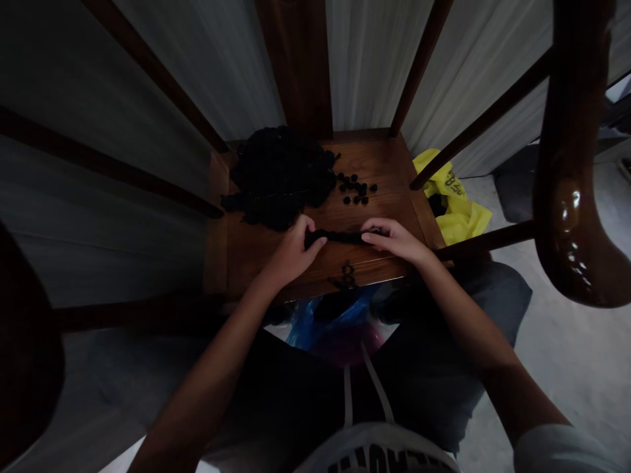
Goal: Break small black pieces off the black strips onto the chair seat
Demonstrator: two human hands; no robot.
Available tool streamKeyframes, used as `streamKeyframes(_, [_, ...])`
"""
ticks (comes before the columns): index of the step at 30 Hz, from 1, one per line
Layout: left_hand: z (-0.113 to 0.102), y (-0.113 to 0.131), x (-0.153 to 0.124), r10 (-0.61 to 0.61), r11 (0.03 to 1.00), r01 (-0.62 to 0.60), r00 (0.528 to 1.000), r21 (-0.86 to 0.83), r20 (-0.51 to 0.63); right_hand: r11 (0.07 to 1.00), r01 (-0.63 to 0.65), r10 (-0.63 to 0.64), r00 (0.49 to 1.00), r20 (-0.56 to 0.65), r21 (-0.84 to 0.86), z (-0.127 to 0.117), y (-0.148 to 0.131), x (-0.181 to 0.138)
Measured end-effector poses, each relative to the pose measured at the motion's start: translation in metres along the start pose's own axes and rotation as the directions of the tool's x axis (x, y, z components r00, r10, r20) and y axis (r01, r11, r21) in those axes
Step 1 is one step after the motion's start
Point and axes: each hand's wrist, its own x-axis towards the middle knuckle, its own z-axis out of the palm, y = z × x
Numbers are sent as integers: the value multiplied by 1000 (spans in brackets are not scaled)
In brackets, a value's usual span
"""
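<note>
Pinching a black strip [342, 236] at either end: left hand [297, 246] and right hand [394, 240].

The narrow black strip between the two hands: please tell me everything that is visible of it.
The narrow black strip looks matt and soft, perhaps fabric or cord; dim light hides its finer texture. It runs nearly straight, side to side, over the brown wooden chair seat; whether it touches the wood is unclear. The bare left hand and bare right hand grip it, partly covering it.

A heap [283, 171] is lying on the chair seat [392, 202] beyond the left fingers [314, 247] — loose pieces [363, 190] are sitting beyond the right fingers [375, 239].
</note>
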Motion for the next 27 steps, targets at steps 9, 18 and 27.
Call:
streamKeyframes(9, [12,29,4,242,961,-225,966,161,-95,996,94,-94,991,-97,-5,8,4,6])
streamKeyframes(18, [35,31,-7,183,980,-185,982,-69,-35,968,159,-196,963,-184,-196,22,-1,0])
streamKeyframes(27, [30,38,-2,108,965,-117,993,-236,-47,894,278,-288,957,24,-351,23,-7,-5])
